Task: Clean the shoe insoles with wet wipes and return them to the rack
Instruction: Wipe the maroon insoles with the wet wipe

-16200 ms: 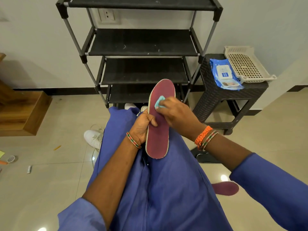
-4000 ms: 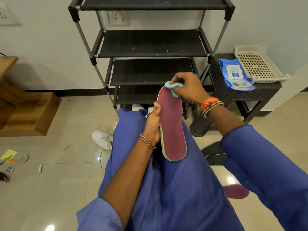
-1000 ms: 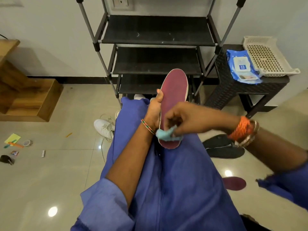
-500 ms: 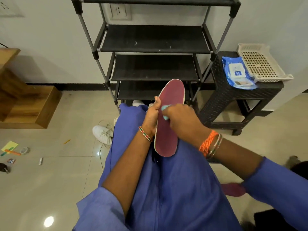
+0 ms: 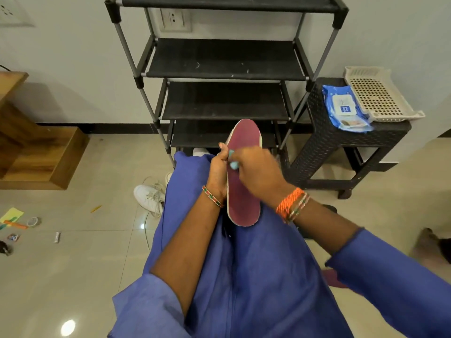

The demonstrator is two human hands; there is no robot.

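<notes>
Maroon insole [image 5: 242, 191] stands lengthwise on your lap; left hand [image 5: 218, 173] grips its edge, right hand [image 5: 258, 172] pinches the wipe [image 5: 233, 164] mid-sole.

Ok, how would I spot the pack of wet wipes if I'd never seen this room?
Start at the black four-shelf shoe rack against the wall; right of it stands a dark woven-pattern stool. Two things lie on top: the blue soft plastic wipes pack with a white label, and beside it a stiff cream perforated tray.
</notes>
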